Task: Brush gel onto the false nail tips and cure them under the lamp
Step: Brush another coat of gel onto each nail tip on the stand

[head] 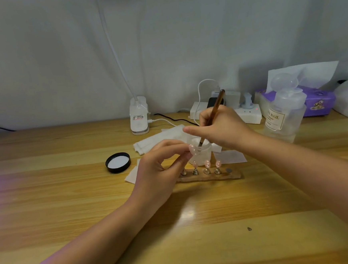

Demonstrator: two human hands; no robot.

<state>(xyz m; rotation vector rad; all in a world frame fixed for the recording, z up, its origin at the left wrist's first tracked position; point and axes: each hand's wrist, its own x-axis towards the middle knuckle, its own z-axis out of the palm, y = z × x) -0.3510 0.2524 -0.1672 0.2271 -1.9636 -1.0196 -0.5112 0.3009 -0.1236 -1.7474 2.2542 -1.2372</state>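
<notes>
My left hand (pixel 161 166) pinches one pink false nail tip (pixel 192 149) on its small stand, raised above the table. My right hand (pixel 220 128) grips a brown-handled brush (pixel 216 109), whose bristles meet the nail tip just over a small clear gel jar (pixel 201 152). Below them, a wooden holder strip (pixel 210 177) carries three more pink tips (pixel 207 164) on metal stands, with an empty magnet spot at its right end. The white clip lamp (pixel 139 118) stands at the back of the table.
The jar's black lid (pixel 118 162) lies open-side up to the left. White wipes (pixel 159 139) lie around the jar. A clear pump bottle (pixel 285 110), a purple tissue box (pixel 316 99) and a power strip (pixel 248 113) stand at the back right.
</notes>
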